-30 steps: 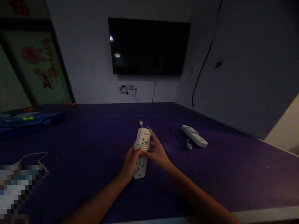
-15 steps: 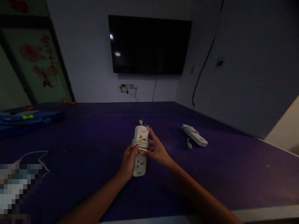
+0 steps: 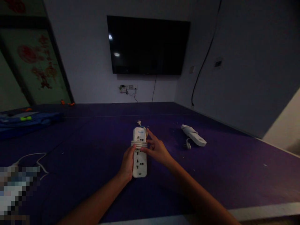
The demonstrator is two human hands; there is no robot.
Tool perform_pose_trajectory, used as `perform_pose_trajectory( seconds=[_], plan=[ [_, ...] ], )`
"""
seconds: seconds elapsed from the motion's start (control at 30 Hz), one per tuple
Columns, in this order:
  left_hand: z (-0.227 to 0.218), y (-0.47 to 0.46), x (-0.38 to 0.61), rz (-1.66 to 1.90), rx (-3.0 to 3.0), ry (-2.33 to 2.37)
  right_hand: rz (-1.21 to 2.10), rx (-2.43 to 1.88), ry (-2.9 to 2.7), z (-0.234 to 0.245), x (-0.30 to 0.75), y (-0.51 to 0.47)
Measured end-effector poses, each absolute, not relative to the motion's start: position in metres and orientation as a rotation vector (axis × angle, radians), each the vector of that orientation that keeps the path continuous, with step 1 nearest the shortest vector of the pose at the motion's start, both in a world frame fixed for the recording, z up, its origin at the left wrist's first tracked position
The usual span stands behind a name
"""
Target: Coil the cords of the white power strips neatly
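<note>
A white power strip [image 3: 140, 165] is held up over the purple surface, its sockets facing me. Its white cord [image 3: 139, 144] is wound several times round the strip's middle. The plug [image 3: 139, 122] sticks out beyond the far end. My left hand [image 3: 127, 161] grips the strip's left edge, with the thumb by the coils. On the right side, my right hand [image 3: 156, 149] is closed at the cord, thumb across the front and index finger stretched toward the far end. The fingertips behind the strip are hidden.
Another white power strip [image 3: 198, 138] with a wrapped cord and a plug [image 3: 188, 144] lies to the right on the purple surface [image 3: 164, 193]. Blue fabric [image 3: 42, 119] is at the left, near a white cable [image 3: 35, 154]. A television [image 3: 148, 45] hangs on the far wall.
The power strip has turned slightly and stands straighter in my hands. Both hands stay on it. The whole view has shifted a little.
</note>
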State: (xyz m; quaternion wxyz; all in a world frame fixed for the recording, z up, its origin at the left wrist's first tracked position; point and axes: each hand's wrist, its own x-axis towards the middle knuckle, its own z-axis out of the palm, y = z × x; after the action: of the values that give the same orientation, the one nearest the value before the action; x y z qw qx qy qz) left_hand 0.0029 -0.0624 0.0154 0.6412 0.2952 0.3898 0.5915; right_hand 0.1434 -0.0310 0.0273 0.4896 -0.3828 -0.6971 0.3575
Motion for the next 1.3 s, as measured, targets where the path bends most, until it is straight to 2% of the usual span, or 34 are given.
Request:
perform_pose_trajectory(
  seconds=[0.1,0.3,0.47,0.8,1.3],
  plan=[
    [0.016,-0.062,0.004,1.278,0.635,0.847,0.954,-0.913,-1.615,0.028,0.143,-0.03],
    [0.023,-0.065,0.002,1.111,0.577,0.769,1.298,-0.604,-1.54,0.021,0.141,-0.024],
    [0.03,-0.067,-0.005,1.008,0.596,0.7,1.285,-0.512,-1.569,0.017,0.149,-0.018],
    [0.028,-0.062,-0.014,0.994,0.611,0.504,1.23,-0.602,-1.538,0.02,0.161,-0.018],
    [0.026,-0.064,-0.015,0.861,0.671,0.536,1.283,-0.497,-1.616,0.027,0.159,-0.023]
  ],
)
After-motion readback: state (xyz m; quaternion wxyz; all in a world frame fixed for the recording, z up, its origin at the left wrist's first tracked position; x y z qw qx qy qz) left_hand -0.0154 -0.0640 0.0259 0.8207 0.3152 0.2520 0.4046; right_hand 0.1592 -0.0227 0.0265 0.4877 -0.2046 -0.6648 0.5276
